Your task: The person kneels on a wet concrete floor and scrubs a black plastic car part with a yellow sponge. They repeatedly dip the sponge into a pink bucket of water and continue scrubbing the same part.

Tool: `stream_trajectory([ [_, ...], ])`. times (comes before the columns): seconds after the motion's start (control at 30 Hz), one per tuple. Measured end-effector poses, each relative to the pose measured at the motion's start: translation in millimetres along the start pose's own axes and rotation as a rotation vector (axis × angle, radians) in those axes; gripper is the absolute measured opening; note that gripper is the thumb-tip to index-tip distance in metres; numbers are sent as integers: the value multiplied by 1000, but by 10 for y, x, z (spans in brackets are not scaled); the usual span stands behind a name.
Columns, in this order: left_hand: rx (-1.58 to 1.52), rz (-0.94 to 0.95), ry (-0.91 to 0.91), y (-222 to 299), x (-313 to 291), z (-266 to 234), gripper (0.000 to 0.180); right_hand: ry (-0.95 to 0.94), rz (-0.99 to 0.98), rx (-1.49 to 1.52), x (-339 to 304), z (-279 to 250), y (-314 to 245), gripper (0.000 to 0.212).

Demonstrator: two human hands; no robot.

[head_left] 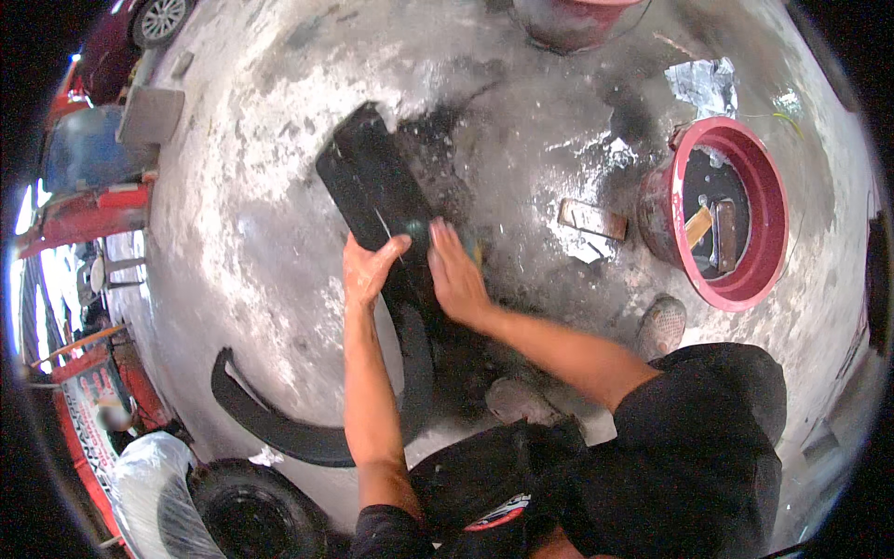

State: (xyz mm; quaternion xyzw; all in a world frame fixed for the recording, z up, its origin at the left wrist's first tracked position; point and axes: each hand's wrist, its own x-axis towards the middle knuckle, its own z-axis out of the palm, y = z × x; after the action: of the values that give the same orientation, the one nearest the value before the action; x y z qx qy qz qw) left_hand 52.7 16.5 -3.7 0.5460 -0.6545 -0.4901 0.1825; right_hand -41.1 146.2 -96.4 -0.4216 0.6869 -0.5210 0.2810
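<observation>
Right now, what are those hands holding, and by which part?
A black piece: the left hand holds its left edge, thumb on top. The right hand is at its right edge, grip unclear.

Two hands, two shoes, two buckets (pairs)

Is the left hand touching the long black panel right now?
Touching. The head view shows the left hand at the panel's left edge, thumb lying across its dark surface.
</observation>
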Motion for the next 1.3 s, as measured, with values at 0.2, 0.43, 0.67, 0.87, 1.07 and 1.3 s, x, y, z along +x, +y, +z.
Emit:
stream_trajectory([
  [0.2,-68,-85,-25,117,14,35,49,-13,-144,16,882,-101,75,51],
  [0.43,-192,-82,-49,166,-9,13,53,183,289,31,-154,76,-123,50],
  [0.67,-56,-70,-1,164,-24,-38,51,21,237,42,-653,-34,21,55],
  [0.87,-188,-153,-62,97,3,-14,49,-76,174,50,315,-113,100,55],
  [1.07,-85,-33,8,147,-9,-37,53,-92,163,-21,-678,-69,159,54],
  [1.3,-78,-57,-49,74,17,-11,54,-3,5,126,669,-51,50,53],
])
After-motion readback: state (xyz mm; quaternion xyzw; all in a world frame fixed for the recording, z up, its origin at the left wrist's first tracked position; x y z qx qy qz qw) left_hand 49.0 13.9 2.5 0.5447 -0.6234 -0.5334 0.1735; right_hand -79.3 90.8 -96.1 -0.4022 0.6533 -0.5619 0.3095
